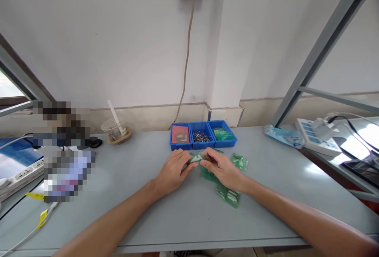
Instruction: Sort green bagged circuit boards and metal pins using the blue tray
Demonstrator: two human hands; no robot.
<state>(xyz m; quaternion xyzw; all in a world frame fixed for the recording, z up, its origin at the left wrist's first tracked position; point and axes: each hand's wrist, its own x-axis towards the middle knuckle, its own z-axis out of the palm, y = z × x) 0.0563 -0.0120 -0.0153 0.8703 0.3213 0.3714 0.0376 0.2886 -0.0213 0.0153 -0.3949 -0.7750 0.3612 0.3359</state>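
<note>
Between my two hands is a small green plastic bag (196, 157) with pale pieces showing inside. My left hand (174, 170) pinches its left end with thumb and fingers. At the other end, my right hand (223, 168) grips it the same way. More filled green bags lie on the table around my right hand: one bag (239, 161) beyond it and another bag (228, 194) under the wrist. Behind the hands stand three joined blue bins: the left bin (180, 147) with reddish flat pieces, the middle bin (201, 145) with metal screws, the right bin (225, 143) with green bags.
A plastic cup (114, 127) with a straw stands at the back left. Power strips (22, 178) and cables lie at the left edge. On the right are a blue packet (284, 136) and a white power strip (316, 136) beside a slanted metal frame (314, 40).
</note>
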